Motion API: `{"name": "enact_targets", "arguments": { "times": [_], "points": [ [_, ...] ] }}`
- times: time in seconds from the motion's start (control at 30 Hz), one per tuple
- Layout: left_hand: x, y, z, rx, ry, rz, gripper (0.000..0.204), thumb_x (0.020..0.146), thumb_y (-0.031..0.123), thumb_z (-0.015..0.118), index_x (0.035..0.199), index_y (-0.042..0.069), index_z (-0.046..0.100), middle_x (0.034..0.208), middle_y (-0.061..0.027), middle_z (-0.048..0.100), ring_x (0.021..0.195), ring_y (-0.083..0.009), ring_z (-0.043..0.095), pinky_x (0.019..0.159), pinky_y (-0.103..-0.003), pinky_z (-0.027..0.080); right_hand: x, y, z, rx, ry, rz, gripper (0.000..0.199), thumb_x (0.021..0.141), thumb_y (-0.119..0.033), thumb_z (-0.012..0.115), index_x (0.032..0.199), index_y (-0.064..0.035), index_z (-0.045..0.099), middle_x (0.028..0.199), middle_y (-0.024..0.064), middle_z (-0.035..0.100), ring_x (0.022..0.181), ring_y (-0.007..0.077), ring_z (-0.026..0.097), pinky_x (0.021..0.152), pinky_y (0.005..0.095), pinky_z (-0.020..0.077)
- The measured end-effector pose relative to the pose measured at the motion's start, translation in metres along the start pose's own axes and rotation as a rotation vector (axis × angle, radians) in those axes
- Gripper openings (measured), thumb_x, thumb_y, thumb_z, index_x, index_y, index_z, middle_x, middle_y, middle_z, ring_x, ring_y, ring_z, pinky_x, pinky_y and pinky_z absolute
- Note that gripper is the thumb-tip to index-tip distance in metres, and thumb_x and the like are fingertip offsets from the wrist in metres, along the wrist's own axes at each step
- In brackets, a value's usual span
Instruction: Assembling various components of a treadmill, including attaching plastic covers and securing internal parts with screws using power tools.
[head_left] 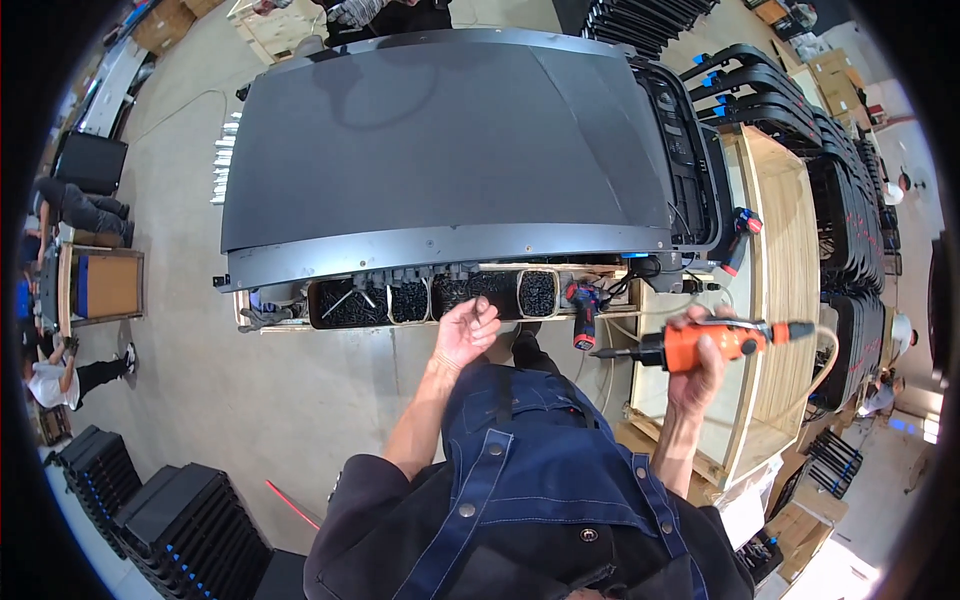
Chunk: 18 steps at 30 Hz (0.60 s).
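Observation:
My right hand (694,372) is wrapped round an orange and black air screwdriver (712,346), its bit pointing left and a hose running from its far end. My left hand (466,336) is closed in a pinch just in front of a row of parts bins; whatever its fingertips hold is too small to make out. Small black screws fill the nearest bin (538,294). Beyond the bins lies a treadmill-like deck (450,140) with a dark flat surface and a grey side rail (450,247) along its near edge.
A red and black cordless driver (584,322) rests at the bins' right end; another driver (741,240) lies farther right. Grey gloves (265,315) sit at the left end. A wooden crate (745,400) stands at right. Across the deck, a person's gloved hand (355,12) shows.

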<state>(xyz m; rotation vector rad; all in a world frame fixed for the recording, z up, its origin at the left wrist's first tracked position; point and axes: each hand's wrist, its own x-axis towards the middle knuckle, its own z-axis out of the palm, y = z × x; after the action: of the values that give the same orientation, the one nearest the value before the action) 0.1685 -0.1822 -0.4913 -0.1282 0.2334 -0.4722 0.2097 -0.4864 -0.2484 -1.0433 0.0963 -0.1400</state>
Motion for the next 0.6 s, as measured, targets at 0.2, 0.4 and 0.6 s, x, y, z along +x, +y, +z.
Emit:
{"name": "enact_targets", "arguments": {
  "times": [0.2, 0.4, 0.6],
  "points": [
    [0.004, -0.044, 0.044, 0.222, 0.289, 0.046, 0.022, 0.103, 0.027, 0.057, 0.096, 0.006, 0.062, 0.077, -0.0007, 0.054, 0.062, -0.0109, 0.048, 0.053, -0.024, 0.039, 0.008, 0.026, 0.040, 0.068, -0.104, 0.086, 0.072, 0.084, -0.013, 0.075, 0.146, -0.0081, 0.039, 0.113, 0.0114, 0.061, 0.101, 0.0246, 0.061, 0.101, 0.0456, 0.0473],
    [0.004, -0.064, 0.072, 0.607, 0.239, -0.007, 0.021, 0.097, 0.017, 0.068, 0.111, 0.002, 0.065, 0.083, 0.0010, 0.059, 0.069, -0.0056, 0.052, 0.056, -0.021, 0.040, 0.016, 0.038, 0.023, 0.087, -0.093, 0.128, 0.050, 0.085, -0.015, 0.075, 0.129, -0.0094, 0.051, 0.114, 0.0095, 0.059, 0.104, 0.0240, 0.059, 0.108, 0.0486, 0.0434],
    [0.027, -0.091, 0.089, 0.641, 0.199, 0.055, 0.022, 0.097, 0.015, 0.069, 0.112, 0.001, 0.064, 0.087, -0.0006, 0.060, 0.068, -0.0060, 0.050, 0.056, -0.021, 0.039, 0.024, 0.027, -0.005, 0.114, -0.034, 0.152, 0.048, 0.085, -0.015, 0.074, 0.126, -0.0088, 0.051, 0.114, 0.0089, 0.061, 0.102, 0.0233, 0.061, 0.108, 0.0504, 0.0437]
  ]
}}
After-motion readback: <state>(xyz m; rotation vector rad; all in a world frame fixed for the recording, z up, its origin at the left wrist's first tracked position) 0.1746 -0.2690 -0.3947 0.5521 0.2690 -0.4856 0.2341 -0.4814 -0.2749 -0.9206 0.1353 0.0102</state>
